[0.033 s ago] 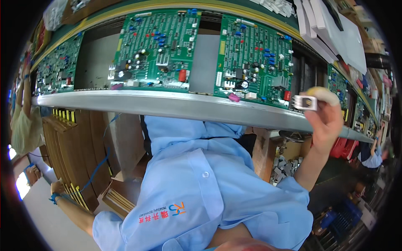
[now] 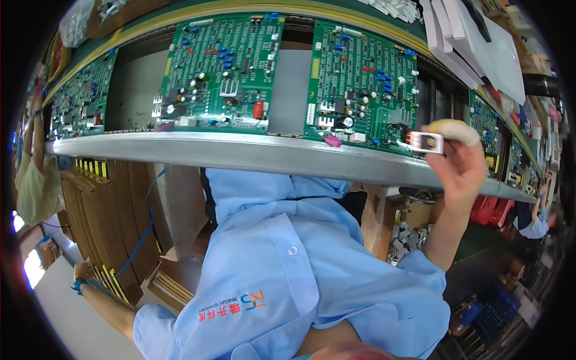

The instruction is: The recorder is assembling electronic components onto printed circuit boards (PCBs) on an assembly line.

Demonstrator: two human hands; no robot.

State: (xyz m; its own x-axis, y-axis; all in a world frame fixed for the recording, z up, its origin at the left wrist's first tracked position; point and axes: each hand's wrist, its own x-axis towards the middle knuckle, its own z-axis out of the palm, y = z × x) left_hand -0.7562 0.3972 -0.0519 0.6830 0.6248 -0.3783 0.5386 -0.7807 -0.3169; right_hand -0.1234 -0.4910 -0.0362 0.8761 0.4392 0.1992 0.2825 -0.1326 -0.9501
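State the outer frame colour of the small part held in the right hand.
White on the small part, best seen in the head view.

Saw on chest of light-blue shirt (image 2: 336, 258), upside down: row of red characters (image 2: 219, 313), small line of dark lettering (image 2: 226, 302), orange-and-blue emblem (image 2: 253, 299). Could not read fine white print on green circuit boards (image 2: 201, 111); too small.

Metal-railed assembly line (image 2: 258, 153); green circuit boards (image 2: 221, 72); spaced in a row
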